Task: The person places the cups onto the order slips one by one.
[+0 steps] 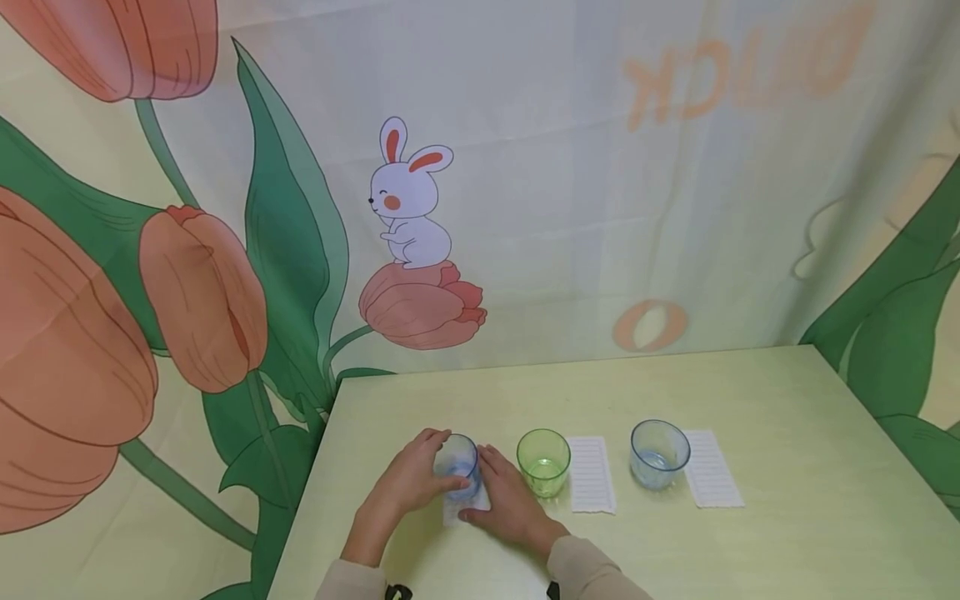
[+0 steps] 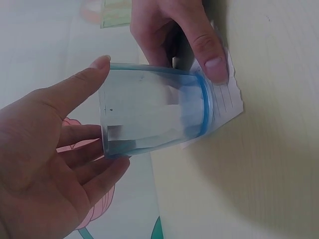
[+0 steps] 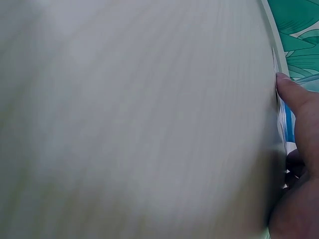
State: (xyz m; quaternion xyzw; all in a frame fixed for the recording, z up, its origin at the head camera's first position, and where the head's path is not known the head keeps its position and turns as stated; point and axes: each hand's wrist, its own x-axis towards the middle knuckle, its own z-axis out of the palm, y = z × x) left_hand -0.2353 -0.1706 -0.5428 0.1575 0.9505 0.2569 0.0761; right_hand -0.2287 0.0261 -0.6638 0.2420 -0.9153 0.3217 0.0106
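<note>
In the head view my left hand holds a clear blue glass. The left wrist view shows the thumb and fingers of that hand about the rim of the glass, with its thick blue base over a lined slip of paper. My right hand lies close along the right side of the glass. Its thumb rests on the paper, near the torn edge. The right wrist view catches only part of the right hand, beside the paper's edge.
Right of the hands stands a green glass, with a lined paper slip beside it. Farther right is another blue glass next to another slip. Behind the pale table hangs a printed curtain.
</note>
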